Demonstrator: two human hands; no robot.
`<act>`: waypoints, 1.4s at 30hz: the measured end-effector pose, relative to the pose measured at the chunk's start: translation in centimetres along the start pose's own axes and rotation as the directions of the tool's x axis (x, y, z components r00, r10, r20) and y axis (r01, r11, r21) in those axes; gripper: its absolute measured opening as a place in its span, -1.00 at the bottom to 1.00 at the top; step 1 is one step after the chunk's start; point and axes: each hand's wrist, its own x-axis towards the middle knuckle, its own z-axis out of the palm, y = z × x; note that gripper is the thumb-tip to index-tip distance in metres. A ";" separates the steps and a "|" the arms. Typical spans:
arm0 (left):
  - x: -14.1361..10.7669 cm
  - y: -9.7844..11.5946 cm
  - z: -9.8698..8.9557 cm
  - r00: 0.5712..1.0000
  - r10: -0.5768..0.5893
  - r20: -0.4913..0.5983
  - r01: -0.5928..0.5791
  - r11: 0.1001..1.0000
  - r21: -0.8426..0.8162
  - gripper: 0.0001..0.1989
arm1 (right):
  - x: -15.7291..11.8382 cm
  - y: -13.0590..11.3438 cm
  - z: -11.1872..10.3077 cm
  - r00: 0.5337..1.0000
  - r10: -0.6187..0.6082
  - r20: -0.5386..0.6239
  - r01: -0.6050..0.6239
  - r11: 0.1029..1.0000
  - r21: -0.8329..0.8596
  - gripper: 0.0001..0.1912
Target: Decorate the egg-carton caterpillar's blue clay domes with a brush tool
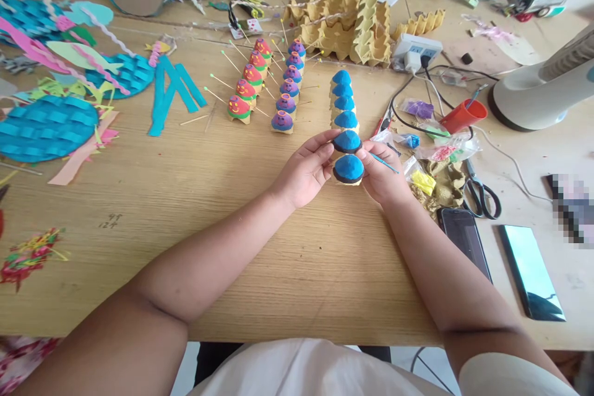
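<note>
row of blue-domed, tan pulp egg-carton cups (346, 119) sits btwn the hands, long axis near-far, both hands abt equally close at its near end. left hand (304, 168) pinches its left edge; right hand (383, 174) holds its right edge + thin blue stick (386, 164). stick's left end hidden; can't tell if row's off the tabletop (232, 216).
</note>
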 end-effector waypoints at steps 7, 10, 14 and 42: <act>0.2 -0.1 -0.6 0.997 -0.067 -0.032 0.062 0.987 -0.146 -0.86 | 0.1 0.6 -0.4 0.998 -0.068 0.014 0.068 0.997 0.020 -0.59; 0.3 0.0 -0.6 0.989 -0.151 0.000 0.149 0.976 -0.159 -0.91 | 0.0 0.6 -0.4 0.996 -0.094 0.011 0.094 0.996 -0.004 -0.61; 0.2 0.3 -0.4 0.974 -0.220 0.045 0.225 0.960 -0.167 -0.77 | 0.0 0.4 -0.4 0.991 -0.130 0.014 0.131 0.991 -0.027 -0.64; -0.1 0.2 -0.5 0.983 -0.121 0.136 0.121 0.993 0.009 -0.86 | 0.0 0.8 -1.7 0.988 -0.124 0.094 0.133 0.987 -0.093 -0.65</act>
